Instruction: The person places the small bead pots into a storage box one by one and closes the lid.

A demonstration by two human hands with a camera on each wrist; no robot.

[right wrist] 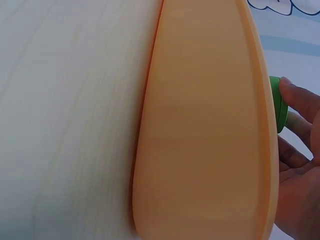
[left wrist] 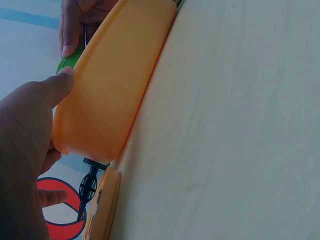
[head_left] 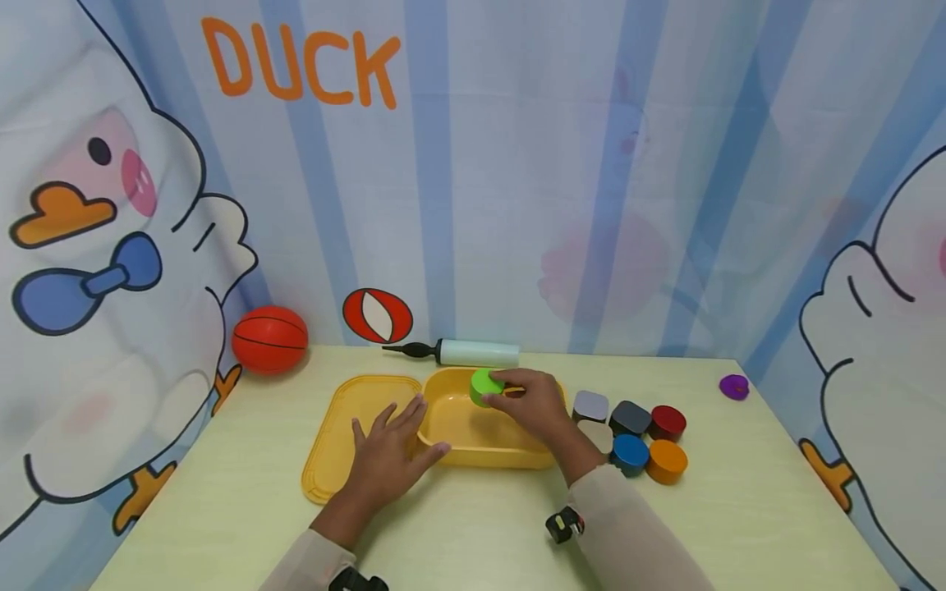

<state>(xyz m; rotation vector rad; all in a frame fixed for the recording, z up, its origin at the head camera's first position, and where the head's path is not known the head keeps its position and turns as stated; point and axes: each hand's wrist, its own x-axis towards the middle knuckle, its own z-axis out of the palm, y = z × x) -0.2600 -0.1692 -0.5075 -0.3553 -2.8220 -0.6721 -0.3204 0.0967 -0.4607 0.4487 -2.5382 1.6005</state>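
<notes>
I have one green round tub (head_left: 485,387) clamped between the thumb and fingers of my right hand (head_left: 535,402), at the centre of the head view, over the one yellow bin (head_left: 451,423); part of the tub shows above the bin's rim from the right wrist. My left hand (head_left: 388,460) has its fingers spread apart, touching the bin's left end. I count six more tubs right of centre: lavender (head_left: 590,405), dark grey (head_left: 631,419), red (head_left: 668,423), cream (head_left: 597,435) (partly behind my wrist), blue (head_left: 629,454) and orange (head_left: 667,461). One flat yellow lid (head_left: 351,410) lies left of the bin, and one hand pump (head_left: 479,353) lies behind it. One red basketball (head_left: 269,340) sits at middle left, and one small purple object (head_left: 734,387) at middle right. The writing I can read is "DUCK" in four orange letters (head_left: 301,66), upper left on the striped curtain (head_left: 502,164).
</notes>
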